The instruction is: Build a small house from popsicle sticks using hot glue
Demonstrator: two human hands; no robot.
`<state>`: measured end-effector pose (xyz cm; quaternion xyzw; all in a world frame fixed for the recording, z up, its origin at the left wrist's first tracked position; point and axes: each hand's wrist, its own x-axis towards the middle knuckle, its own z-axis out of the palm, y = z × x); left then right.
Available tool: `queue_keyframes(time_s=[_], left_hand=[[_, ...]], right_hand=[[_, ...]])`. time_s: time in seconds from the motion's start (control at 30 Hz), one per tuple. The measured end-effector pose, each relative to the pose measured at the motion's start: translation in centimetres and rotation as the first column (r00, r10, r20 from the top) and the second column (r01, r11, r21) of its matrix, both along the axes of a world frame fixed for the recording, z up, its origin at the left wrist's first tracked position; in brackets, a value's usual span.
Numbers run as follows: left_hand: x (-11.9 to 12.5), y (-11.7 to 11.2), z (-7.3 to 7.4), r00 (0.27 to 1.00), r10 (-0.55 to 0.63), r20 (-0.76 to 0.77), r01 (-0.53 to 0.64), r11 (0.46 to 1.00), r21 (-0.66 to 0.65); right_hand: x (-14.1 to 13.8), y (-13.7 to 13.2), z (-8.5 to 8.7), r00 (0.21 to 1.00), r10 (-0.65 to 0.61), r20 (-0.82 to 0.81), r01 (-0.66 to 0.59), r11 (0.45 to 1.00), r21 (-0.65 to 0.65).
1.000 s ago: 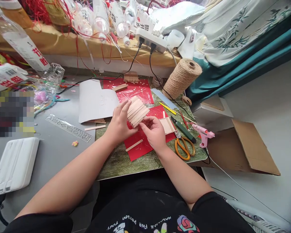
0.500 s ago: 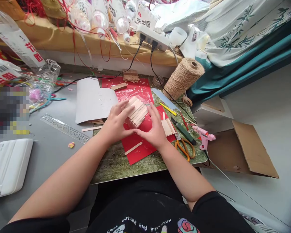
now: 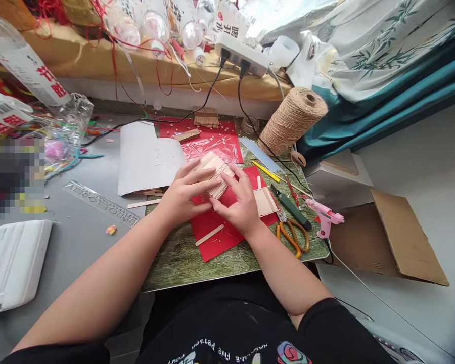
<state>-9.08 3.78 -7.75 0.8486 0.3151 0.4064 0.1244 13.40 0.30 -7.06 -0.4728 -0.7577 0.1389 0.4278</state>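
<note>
A small structure of pale craft sticks (image 3: 219,188) stands over the red sheet (image 3: 212,245), between my two hands. My left hand (image 3: 185,192) is curled round its left side, with fingers lying across the top. On the right side, the fingers of my right hand (image 3: 239,194) press against the sticks and its thumb is near the lower edge. Parts of the structure are hidden under my fingers. A single craft stick (image 3: 209,235) lies in front on the red sheet. To the right is a flat panel of joined sticks (image 3: 265,202).
Orange-handled pliers (image 3: 293,237), a green utility knife (image 3: 291,207) and a pink glue gun (image 3: 326,217) lie at the right edge. A twine spool (image 3: 293,121) stands behind. At left are a white paper (image 3: 147,156), a clear ruler (image 3: 100,202) and a white case (image 3: 17,265).
Both hands have closed in over the stick structure; my left fingers now reach across its top and my right fingers have bent inward. The view has shifted slightly.
</note>
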Motion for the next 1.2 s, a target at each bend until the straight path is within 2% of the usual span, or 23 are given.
queue_keyframes(time_s=[0.43,0.8,0.93,1.07,1.2], left_hand=[[0.0,0.1,-0.5,0.999,-0.014,0.035,0.015,1.0,-0.025],[0.0,0.1,-0.8,0.999,-0.013,0.051,0.014,0.999,-0.032],[0.3,-0.5,-0.9,0.998,0.05,0.024,-0.049,0.998,-0.039],[0.8,-1.1,-0.7,0.998,0.07,-0.001,-0.07,0.995,-0.076],[1.1,-1.1,-0.6,0.998,0.062,0.021,-0.059,0.992,-0.113]], right_hand=[[0.1,-0.2,0.3,0.998,-0.008,0.056,0.009,1.0,-0.001],[0.1,-0.2,0.2,1.0,0.009,0.021,-0.01,1.0,0.013],[0.1,-0.5,0.5,1.0,0.022,0.02,-0.021,0.999,-0.036],[1.8,-2.1,2.1,1.0,0.021,0.014,-0.02,0.996,-0.092],[5.8,-5.1,3.5,0.999,-0.044,-0.006,0.044,0.997,-0.07]])
